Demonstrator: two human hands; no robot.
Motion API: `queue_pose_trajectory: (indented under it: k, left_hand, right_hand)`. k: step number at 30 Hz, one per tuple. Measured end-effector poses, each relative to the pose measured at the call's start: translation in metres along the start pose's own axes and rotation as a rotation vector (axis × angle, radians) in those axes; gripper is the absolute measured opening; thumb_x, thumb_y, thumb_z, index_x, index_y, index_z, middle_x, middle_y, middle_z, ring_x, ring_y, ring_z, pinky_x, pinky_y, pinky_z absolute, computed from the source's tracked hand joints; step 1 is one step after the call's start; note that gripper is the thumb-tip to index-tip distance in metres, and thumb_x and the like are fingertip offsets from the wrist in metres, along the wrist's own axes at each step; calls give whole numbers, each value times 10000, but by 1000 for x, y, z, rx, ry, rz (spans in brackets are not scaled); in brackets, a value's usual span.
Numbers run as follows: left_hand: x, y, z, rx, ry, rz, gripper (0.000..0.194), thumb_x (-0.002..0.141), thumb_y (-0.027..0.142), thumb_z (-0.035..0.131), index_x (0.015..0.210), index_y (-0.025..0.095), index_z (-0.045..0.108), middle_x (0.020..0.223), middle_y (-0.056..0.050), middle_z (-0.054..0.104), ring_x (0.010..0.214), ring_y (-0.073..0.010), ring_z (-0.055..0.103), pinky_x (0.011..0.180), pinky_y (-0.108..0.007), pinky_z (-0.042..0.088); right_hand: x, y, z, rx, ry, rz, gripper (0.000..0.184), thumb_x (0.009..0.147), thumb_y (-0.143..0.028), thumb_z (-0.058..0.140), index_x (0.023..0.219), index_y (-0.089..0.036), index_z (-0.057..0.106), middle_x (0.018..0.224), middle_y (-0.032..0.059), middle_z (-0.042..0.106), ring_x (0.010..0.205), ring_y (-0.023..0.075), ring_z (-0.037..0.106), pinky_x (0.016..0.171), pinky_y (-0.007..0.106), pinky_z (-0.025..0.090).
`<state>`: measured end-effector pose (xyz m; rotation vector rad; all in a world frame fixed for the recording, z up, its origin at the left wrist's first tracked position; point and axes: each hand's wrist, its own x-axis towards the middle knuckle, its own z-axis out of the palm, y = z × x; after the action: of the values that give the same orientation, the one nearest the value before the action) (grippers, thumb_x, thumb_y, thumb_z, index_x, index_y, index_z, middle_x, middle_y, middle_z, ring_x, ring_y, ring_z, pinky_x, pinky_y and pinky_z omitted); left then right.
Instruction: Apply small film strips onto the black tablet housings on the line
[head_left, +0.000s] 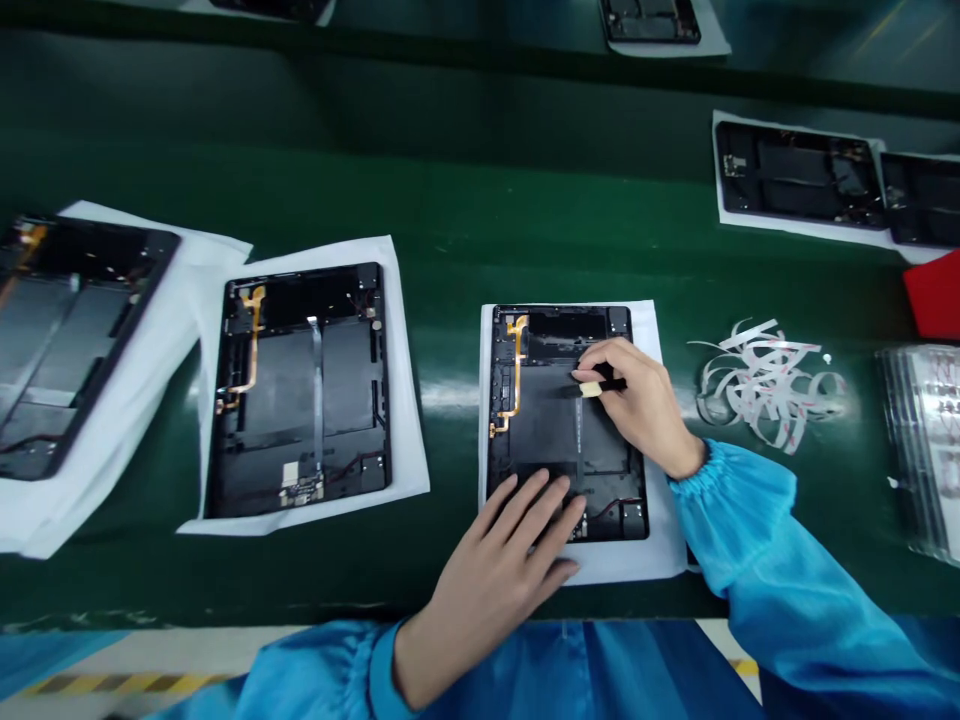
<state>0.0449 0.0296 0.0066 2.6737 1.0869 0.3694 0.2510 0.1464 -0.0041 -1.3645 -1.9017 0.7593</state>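
In front of me a black tablet housing lies on a white sheet, with an orange flex cable along its left side. My left hand rests flat on its lower edge, fingers stretched out and somewhat apart. Over the middle right of the housing, my right hand pinches a small black piece with a cream-coloured end; I cannot make out its exact kind. Just below that piece runs a grey ribbon cable. My left fingers hide part of the small board at the bottom.
Two similar housings lie to the left, the nearer one on its own white sheet. Curled white strips are heaped at the right, beside stacked clear plastic trays and a red object. More housings stand farther back.
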Motion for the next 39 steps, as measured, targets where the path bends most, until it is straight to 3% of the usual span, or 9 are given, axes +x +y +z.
queue_pose_trajectory:
  k: [5,11,17,21,24,27,31,39]
  left_hand:
    - [-4,-5,5,75,-27,63,489,956,496,496,1349,208,541,1384,-49,563,1310,-265,466,1165,-423,232]
    - [-1,-7,3,90,-9,71,473,991,472,426,1364,199,525,1385,-47,565,1301,-275,483,1129,-431,301]
    - [0,-7,4,78,-14,83,459,1005,446,392,1360,189,529,1370,-54,577,1280,-283,506,1086,-441,371]
    - [-1,-7,5,73,-12,78,469,994,454,420,1367,188,522,1376,-62,569,1289,-290,498,1094,-450,365]
    - [-2,-7,5,81,-28,81,468,991,447,432,1374,191,514,1398,-65,549,1292,-288,495,1106,-447,349]
    - [-2,-8,4,98,-38,91,465,982,441,456,1371,193,519,1420,-60,530,1296,-286,489,1130,-446,314]
    - [0,-8,3,108,-41,109,442,981,439,460,1333,191,557,1408,-38,545,1279,-287,497,1148,-451,271]
    - [2,-6,2,84,-47,85,432,975,443,473,1311,193,579,1417,15,538,1292,-275,468,1184,-439,169]
  right_hand:
    - [-4,-4,-7,147,-6,-50,116,910,-119,561,904,-217,622,869,-5,681,791,139,639,726,244,482]
    - [-12,-42,-36,293,-42,-21,63,870,-151,666,856,-212,656,842,6,716,743,138,671,639,237,518]
    - [-17,-69,-59,339,-128,-156,192,855,-51,642,936,-218,691,861,19,735,823,172,706,712,276,582]
    - [-8,-52,-54,206,-53,-85,121,858,-118,668,897,-229,695,855,8,736,768,157,694,671,260,560]
    - [2,-21,-33,137,38,4,32,862,-189,674,861,-221,680,870,15,717,742,159,664,635,268,516]
    - [10,1,-15,147,38,-11,34,884,-196,634,886,-214,663,930,30,698,821,173,654,695,287,503]
    - [14,6,-6,70,1,-42,50,900,-204,606,897,-210,656,927,39,695,881,191,650,779,312,501]
    - [14,5,-2,29,20,-47,43,873,-170,638,885,-204,661,916,37,701,862,193,657,783,304,499]
